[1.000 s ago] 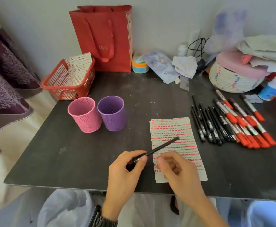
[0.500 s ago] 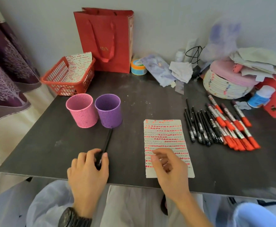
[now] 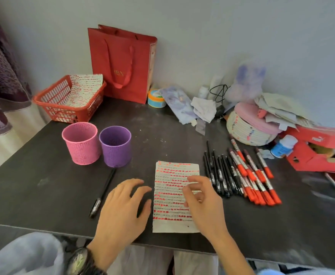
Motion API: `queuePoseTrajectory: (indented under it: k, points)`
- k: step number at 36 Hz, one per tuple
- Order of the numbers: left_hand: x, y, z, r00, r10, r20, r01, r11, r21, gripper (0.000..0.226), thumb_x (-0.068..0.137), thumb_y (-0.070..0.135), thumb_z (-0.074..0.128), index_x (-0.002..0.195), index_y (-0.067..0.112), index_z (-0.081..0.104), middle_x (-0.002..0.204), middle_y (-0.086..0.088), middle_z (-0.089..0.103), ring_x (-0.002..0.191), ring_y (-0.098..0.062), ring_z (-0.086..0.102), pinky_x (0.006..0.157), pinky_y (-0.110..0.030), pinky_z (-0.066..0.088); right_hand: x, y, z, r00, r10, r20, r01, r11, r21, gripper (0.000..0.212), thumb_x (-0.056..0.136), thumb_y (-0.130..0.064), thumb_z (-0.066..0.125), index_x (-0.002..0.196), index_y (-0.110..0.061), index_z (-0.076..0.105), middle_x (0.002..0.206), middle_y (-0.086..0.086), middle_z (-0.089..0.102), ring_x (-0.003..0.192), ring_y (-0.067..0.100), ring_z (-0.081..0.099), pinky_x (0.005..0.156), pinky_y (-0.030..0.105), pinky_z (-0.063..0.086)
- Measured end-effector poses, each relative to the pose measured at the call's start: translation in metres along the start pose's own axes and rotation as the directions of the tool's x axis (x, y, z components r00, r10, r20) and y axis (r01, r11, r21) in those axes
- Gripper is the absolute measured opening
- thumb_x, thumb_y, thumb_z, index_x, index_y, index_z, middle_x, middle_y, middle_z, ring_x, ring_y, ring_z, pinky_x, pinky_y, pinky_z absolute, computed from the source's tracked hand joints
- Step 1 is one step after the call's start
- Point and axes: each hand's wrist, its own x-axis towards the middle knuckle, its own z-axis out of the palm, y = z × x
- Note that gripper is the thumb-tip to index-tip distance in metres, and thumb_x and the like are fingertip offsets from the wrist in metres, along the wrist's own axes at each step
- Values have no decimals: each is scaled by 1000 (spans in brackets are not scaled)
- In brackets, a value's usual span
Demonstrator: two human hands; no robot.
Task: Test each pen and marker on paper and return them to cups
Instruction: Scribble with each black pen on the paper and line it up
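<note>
One pink cup [image 3: 81,144], one purple cup [image 3: 115,147], one lone pen [image 3: 103,192], one flat paper sheet [image 3: 168,195], one red basket [image 3: 63,111].

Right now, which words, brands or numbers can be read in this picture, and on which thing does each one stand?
"IBA", gold letters on the red paper bag; small, so this reading is unsure.
Markers: barrel labels too small to read.
Paper: only test strokes, no words.
Red box: white mark, blurred.
</note>
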Motion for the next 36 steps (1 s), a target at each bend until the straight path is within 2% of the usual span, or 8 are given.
queuePoseTrajectory:
  k: [4,9,17,23,26,29,33,36]
  points:
    - [13,9,17,988,54,148,-46,997,-55,36,92,35,68,127,28,67,140,4,58,134,-21,53,110,-42,43,32,9,-30,999,42,1,-38,922,-385,17,97,-43,60,106,-48,46,92,-24,66,77,-6,62,59,10,41]
    - [13,6,29,970,16,243,-1,998,-63,42,99,47,50,139,36,58,153,7,47,144,-17,42,119,-36,21,58,20,-49,997,62,-38,-72,747,-661,12,96,-49,57,100,-40,49,85,-19,61,71,-5,56,56,17,39]
    - [12,3,27,959,-9,283,37,995,-95,46,102,52,40,146,44,48,161,14,33,151,-9,25,120,-27,5,74,25,-39,995,93,-29,-71,491,-868,29,96,-57,48,92,-28,54,78,-10,57,67,9,56,53,26,38]
    - [14,3,27,954,-22,299,50,995,-85,46,102,51,39,147,43,47,161,15,32,151,-7,23,121,-25,3,74,23,-30,990,133,-46,-103,463,-880,31,99,-52,47,96,-21,50,86,-1,59,77,21,62,60,33,46]
    - [14,3,28,953,-24,301,49,996,-77,46,103,52,38,147,43,46,161,15,32,151,-7,23,121,-25,4,74,21,-32,979,186,-78,-165,512,-843,30,98,-47,50,89,-19,53,78,-2,58,67,16,57,53,28,39]
    - [13,2,29,953,-21,303,46,996,-78,47,103,53,35,148,44,45,162,16,30,151,-6,22,121,-26,5,68,18,-37,965,228,-133,-255,675,-692,30,98,-44,50,82,-20,54,70,-2,60,59,11,54,47,27,32]
    - [13,3,28,955,-19,295,45,996,-81,47,103,52,35,147,43,46,161,15,31,151,-6,22,122,-25,4,51,14,-40,947,286,-146,-317,903,-289,22,101,-34,51,85,-21,61,74,0,68,60,11,59,54,28,40]
    - [12,3,28,955,-15,295,40,996,-77,47,103,53,34,148,44,44,162,17,29,151,-5,20,120,-24,1,30,7,-32,932,354,-81,-339,928,153,18,103,-25,50,95,-19,64,70,-4,69,50,4,56,48,21,45]
